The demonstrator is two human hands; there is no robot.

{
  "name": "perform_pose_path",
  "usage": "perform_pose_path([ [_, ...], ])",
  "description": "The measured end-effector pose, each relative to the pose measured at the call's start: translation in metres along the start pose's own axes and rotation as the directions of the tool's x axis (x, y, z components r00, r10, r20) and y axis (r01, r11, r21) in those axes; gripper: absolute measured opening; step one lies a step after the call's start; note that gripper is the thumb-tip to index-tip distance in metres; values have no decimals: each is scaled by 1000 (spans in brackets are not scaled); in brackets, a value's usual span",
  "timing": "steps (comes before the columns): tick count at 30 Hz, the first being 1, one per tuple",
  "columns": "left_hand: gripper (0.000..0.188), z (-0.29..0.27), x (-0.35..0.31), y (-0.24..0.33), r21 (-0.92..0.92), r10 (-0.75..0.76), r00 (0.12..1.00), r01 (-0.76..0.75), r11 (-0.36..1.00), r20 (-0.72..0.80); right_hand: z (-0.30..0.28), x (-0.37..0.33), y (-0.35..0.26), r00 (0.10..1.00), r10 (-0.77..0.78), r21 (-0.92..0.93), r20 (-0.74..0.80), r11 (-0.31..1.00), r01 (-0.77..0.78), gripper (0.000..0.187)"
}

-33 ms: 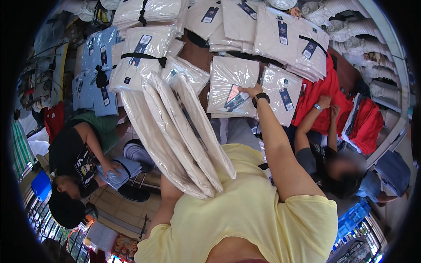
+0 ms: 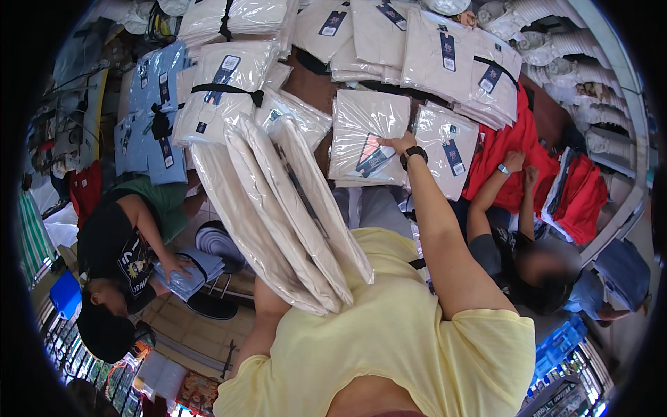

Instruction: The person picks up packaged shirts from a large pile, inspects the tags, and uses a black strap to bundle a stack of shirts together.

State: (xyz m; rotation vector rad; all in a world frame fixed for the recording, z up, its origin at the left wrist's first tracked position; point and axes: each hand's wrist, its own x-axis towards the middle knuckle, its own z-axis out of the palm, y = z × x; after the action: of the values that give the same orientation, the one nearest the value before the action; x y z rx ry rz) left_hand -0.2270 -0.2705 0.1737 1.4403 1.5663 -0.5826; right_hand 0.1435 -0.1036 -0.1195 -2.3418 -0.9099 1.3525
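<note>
My right hand (image 2: 397, 144), a black watch on its wrist, reaches forward and grips the right edge of a flat cream garment in a clear plastic pack (image 2: 365, 135), which lies on a heap of similar packs. A stack of several long cream garment packs (image 2: 285, 215) rests along my left forearm (image 2: 267, 316) and leans against my yellow shirt. My left hand is hidden under that stack.
Bundles of cream packs tied with black straps (image 2: 222, 87) and light blue packs (image 2: 149, 111) lie ahead and to the left. A person in a black shirt (image 2: 118, 243) handles blue packs at the left. Another person's hands (image 2: 515, 163) rest on red garments (image 2: 580, 191) at the right.
</note>
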Motion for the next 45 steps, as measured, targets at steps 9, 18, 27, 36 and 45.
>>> perform_pose_path([
  [9,50,-13,1,11,41,-35,999,33,999,36,-56,-62,-15,911,-325,366,254,904,221,55],
  [18,48,12,11,-21,-410,44,985,-110,905,-167,-184,-108,-112,873,-485,488,54,775,401,52],
  [27,49,40,16,-45,-537,61,976,-166,827,-209,-103,-42,-35,905,-313,480,289,865,146,65],
  [36,50,7,16,-15,-179,70,996,-80,981,-63,-22,-20,-6,944,9,293,330,950,-111,59],
  [45,51,3,25,-13,-109,147,984,-157,981,-96,3,81,90,978,-95,184,186,981,60,55],
])
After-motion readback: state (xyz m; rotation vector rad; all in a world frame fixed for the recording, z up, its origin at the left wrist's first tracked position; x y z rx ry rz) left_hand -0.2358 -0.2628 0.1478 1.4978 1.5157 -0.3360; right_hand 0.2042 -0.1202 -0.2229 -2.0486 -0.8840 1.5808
